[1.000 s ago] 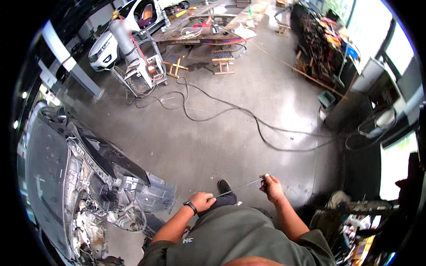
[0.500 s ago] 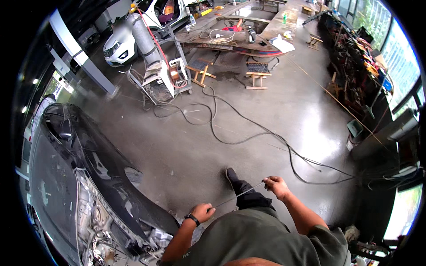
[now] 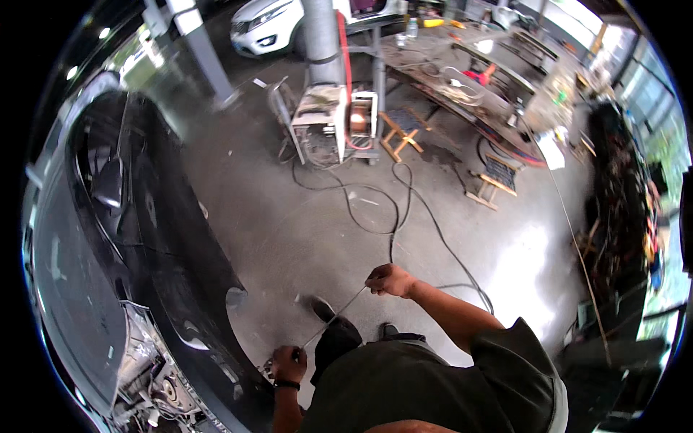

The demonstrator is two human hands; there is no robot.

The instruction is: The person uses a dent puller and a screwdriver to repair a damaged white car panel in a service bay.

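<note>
Between my two hands a thin grey metal rod (image 3: 336, 315) runs diagonally above my feet. My left hand (image 3: 289, 365), wearing a black wristband, is closed on its lower end beside the dark car body (image 3: 173, 260). My right hand (image 3: 390, 281) pinches the upper end, farther forward and to the right. The car's front is stripped, showing bare inner metal (image 3: 148, 361) at the lower left.
Ahead stand a welding cart (image 3: 317, 115) with a gas cylinder (image 3: 319, 40), a long metal workbench (image 3: 411, 59), wooden folding stools (image 3: 498, 174), a pillar (image 3: 209, 61) and a white car (image 3: 260, 27). Cables (image 3: 393, 216) snake across the floor. Dark clutter (image 3: 617, 216) lines the windows at right.
The view has swung right and I have stepped along beside the dark car. Both hands, still on the rod, now sit further left in view, the right one higher, the left one lower.
</note>
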